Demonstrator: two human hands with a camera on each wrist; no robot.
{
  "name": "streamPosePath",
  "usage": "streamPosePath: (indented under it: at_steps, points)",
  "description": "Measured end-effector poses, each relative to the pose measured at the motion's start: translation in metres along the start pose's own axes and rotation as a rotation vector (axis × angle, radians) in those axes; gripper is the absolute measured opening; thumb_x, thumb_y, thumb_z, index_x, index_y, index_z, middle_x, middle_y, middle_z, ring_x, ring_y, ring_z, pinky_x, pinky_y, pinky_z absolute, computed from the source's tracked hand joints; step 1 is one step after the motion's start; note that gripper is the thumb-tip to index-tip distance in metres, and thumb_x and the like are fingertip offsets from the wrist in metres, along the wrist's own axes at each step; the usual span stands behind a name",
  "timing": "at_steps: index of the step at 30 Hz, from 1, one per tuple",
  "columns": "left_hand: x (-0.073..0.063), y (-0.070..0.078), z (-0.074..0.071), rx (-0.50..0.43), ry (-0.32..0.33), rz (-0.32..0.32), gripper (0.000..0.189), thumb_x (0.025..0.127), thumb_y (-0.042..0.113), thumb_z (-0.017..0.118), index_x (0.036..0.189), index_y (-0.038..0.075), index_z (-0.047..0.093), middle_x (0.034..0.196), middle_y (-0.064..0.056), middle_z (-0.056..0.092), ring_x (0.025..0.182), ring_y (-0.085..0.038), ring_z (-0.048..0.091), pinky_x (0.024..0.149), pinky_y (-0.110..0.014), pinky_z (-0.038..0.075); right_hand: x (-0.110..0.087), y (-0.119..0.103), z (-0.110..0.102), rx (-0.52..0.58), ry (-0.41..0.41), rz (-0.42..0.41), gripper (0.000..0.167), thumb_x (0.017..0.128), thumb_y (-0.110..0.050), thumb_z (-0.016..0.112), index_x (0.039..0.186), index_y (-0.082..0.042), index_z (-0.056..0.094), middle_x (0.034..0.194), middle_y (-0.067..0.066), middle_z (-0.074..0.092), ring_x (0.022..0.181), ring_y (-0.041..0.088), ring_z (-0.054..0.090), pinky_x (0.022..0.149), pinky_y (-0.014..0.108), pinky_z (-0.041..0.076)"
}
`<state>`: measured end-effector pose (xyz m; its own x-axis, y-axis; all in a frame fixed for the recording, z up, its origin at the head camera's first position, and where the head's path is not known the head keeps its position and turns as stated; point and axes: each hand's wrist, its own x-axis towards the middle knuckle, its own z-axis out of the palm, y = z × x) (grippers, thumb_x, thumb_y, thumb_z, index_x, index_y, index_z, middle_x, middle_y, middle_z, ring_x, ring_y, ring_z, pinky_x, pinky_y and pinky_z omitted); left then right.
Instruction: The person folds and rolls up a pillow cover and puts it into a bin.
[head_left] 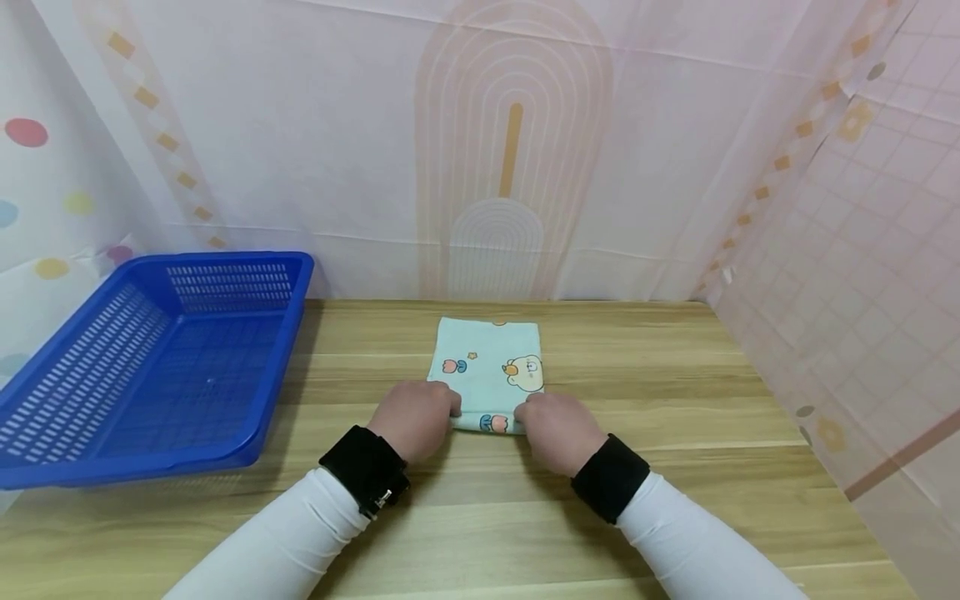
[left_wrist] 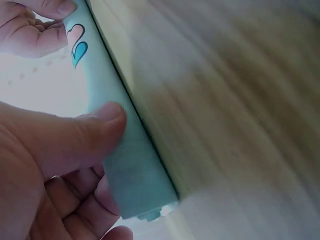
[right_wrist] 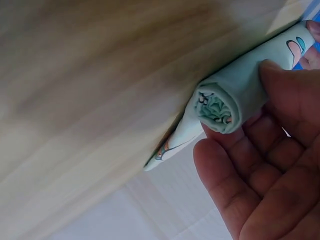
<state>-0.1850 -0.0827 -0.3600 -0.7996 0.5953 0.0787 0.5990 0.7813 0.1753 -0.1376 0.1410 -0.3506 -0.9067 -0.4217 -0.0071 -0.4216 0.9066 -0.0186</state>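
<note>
A pale mint-green printed fabric cloth (head_left: 487, 375) lies mid-way across the wood-grain table (head_left: 480, 525), its 6 o'clock edge rolled into a tube, the flat part reaching towards 12. The left hand (head_left: 416, 421) and right hand (head_left: 562, 429) pinch the roll near its 9 and 3 o'clock ends. Uneven thumb pressure could skew it into a cone; the loosely packed core, seen at the 3 o'clock end, could slacken if either grip eased.
</note>
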Motion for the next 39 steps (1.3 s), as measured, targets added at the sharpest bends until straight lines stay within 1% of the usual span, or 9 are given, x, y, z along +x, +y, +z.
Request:
streamPosePath:
  at_steps: [4,7,13,17,21,28,31,35,39]
  points:
    - [0.001,-0.005,0.0,-0.099,-0.057,-0.053,0.006,0.093,0.01,0.079,0.095,0.016,0.081,0.092,0.002,0.077,0.083,-0.015,0.067,0.081,-0.039,0.059,0.004,0.004,0.001,0.056,-0.047,0.034,0.018,0.089,0.006,0.072,0.095,-0.009,0.078,0.087,0.002,0.073,0.076,0.015,0.058,0.076,0.035,0.058]
    - [0.002,-0.009,0.001,-0.148,-0.089,-0.084,0.007,0.095,0.013,0.077,0.1,0.016,0.081,0.098,0.002,0.079,0.091,-0.017,0.071,0.088,-0.04,0.059,0.007,0.006,-0.001,0.108,-0.096,0.062,0.022,0.089,0.008,0.07,0.1,-0.009,0.079,0.09,0.002,0.073,0.077,0.015,0.056,0.08,0.035,0.058]
    - [0.006,-0.016,0.004,-0.211,-0.106,-0.127,0.012,0.097,0.014,0.075,0.106,0.018,0.082,0.104,0.005,0.08,0.104,-0.019,0.073,0.095,-0.041,0.059,0.014,0.011,-0.004,0.206,-0.172,0.119,0.024,0.093,0.005,0.068,0.111,-0.007,0.078,0.102,0.004,0.076,0.084,0.017,0.059,0.09,0.036,0.058]
    - [0.007,-0.02,0.005,-0.237,-0.111,-0.124,0.014,0.098,0.013,0.074,0.109,0.017,0.082,0.106,0.004,0.08,0.107,-0.02,0.073,0.098,-0.042,0.058,0.017,0.013,-0.004,0.246,-0.181,0.136,0.02,0.096,0.003,0.066,0.11,-0.006,0.078,0.103,0.006,0.075,0.087,0.019,0.06,0.092,0.038,0.057]
    - [0.009,-0.022,0.003,-0.259,-0.129,-0.123,0.016,0.099,0.013,0.072,0.111,0.015,0.082,0.109,0.003,0.08,0.11,-0.022,0.072,0.1,-0.044,0.057,0.018,0.013,-0.006,0.258,-0.18,0.164,0.021,0.096,0.003,0.065,0.11,-0.006,0.078,0.105,0.007,0.075,0.089,0.02,0.061,0.094,0.04,0.057]
    - [0.008,-0.02,0.0,-0.269,-0.144,-0.125,0.019,0.102,0.011,0.067,0.116,0.012,0.08,0.114,-0.002,0.079,0.117,-0.027,0.071,0.105,-0.046,0.055,0.019,0.011,-0.006,0.27,-0.169,0.209,0.023,0.097,0.001,0.063,0.113,-0.006,0.078,0.111,0.008,0.077,0.093,0.02,0.064,0.097,0.041,0.057]
    - [0.008,-0.018,-0.001,-0.27,-0.148,-0.138,0.02,0.102,0.009,0.067,0.117,0.012,0.08,0.116,-0.002,0.079,0.119,-0.028,0.07,0.106,-0.046,0.054,0.02,0.011,-0.006,0.282,-0.174,0.227,0.023,0.098,-0.001,0.063,0.115,-0.006,0.078,0.113,0.008,0.077,0.095,0.02,0.065,0.098,0.041,0.057]
    - [0.009,-0.018,-0.001,-0.286,-0.153,-0.145,0.021,0.101,0.008,0.066,0.117,0.011,0.08,0.117,-0.003,0.079,0.121,-0.029,0.069,0.107,-0.047,0.053,0.021,0.011,-0.006,0.301,-0.18,0.252,0.021,0.1,-0.002,0.063,0.115,-0.005,0.077,0.114,0.008,0.077,0.093,0.02,0.064,0.097,0.04,0.058]
    - [0.011,-0.021,0.001,-0.33,-0.169,-0.177,0.021,0.102,0.01,0.066,0.117,0.013,0.08,0.117,-0.002,0.078,0.119,-0.026,0.069,0.105,-0.046,0.053,0.023,0.013,-0.006,0.355,-0.164,0.29,0.008,0.101,-0.007,0.065,0.104,-0.005,0.073,0.099,0.006,0.073,0.083,0.019,0.061,0.081,0.035,0.056]
